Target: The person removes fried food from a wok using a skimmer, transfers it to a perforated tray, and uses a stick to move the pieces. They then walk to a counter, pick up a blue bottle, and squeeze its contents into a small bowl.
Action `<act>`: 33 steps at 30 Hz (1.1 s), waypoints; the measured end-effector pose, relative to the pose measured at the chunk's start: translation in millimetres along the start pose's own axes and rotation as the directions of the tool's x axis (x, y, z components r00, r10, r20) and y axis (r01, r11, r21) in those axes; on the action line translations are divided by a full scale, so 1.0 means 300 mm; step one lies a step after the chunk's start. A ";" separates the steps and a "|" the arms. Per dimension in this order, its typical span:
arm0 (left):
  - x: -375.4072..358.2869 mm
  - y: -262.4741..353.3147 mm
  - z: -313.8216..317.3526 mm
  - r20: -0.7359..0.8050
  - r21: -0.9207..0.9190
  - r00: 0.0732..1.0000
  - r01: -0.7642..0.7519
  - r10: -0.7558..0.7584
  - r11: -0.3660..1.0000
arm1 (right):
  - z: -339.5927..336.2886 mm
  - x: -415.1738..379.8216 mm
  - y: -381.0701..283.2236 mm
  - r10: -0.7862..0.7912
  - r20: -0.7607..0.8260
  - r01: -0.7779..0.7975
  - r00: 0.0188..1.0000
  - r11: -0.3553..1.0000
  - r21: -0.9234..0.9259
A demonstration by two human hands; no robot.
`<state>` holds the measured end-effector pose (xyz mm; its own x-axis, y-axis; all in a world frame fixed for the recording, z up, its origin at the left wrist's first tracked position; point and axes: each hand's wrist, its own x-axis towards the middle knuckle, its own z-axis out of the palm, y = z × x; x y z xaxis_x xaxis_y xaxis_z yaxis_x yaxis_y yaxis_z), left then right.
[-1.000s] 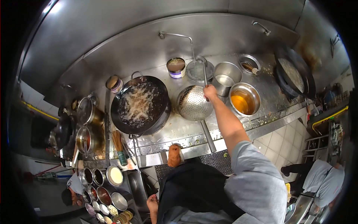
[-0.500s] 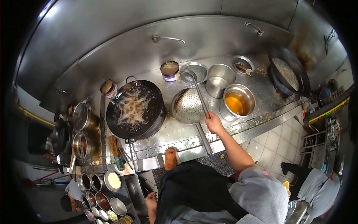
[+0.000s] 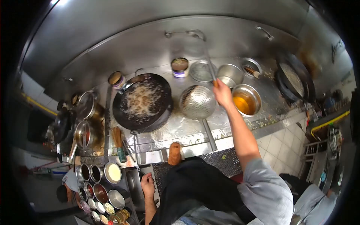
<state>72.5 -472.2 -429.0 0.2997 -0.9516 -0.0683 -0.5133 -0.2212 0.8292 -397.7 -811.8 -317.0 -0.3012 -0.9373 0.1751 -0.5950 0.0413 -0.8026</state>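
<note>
My right hand (image 3: 224, 93) is closed round the wooden handle of a metal ladle (image 3: 208, 56), whose blurred bowl is raised by the wall tap (image 3: 183, 33). Low in the view, my left hand (image 3: 148, 184) is loosely open, with nothing visible in it, beside the counter's front edge. A perforated strainer (image 3: 197, 103) lies on the steel counter, its handle towards me. To its left, foaming oil fills a black wok (image 3: 165, 118). Behind the strainer sits a round basin (image 3: 201, 71), with a steel pot (image 3: 230, 75) and a pot of amber liquid (image 3: 245, 101) to the right.
Two labelled tubs (image 3: 180, 67) stand along the back. A bamboo brush (image 3: 118, 140) lies left of the front edge, near metal pots and sauce containers (image 3: 101, 192). Another wok (image 3: 296, 78) is at the right. Other people are at lower left and lower right.
The ladle has risen from the basin towards the tap, and my right hand has moved up and away from me. My left hand has moved up slightly. The view has shifted a little.
</note>
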 end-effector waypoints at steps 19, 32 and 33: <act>1.105 -0.658 -1.088 -0.536 -0.099 0.838 0.056 -0.101 0.994 | -0.055 -0.604 0.325 0.570 -0.376 -0.579 0.730 0.809 0.101; 1.085 -0.170 -0.818 0.051 -0.504 0.972 0.223 -0.230 0.834 | 0.250 -1.358 0.734 0.648 -0.278 -0.558 0.709 0.757 0.340; 1.049 -0.173 -0.775 0.071 -0.480 0.971 0.235 -0.229 0.845 | 0.304 -1.486 0.670 0.815 -0.086 -0.800 0.573 0.579 0.160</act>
<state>380.4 -710.6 -364.6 0.3516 -0.8882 -0.2957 0.0226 -0.3077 0.9512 -315.1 -417.1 -608.3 -0.7217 -0.4735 -0.5049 0.0155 0.7182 -0.6956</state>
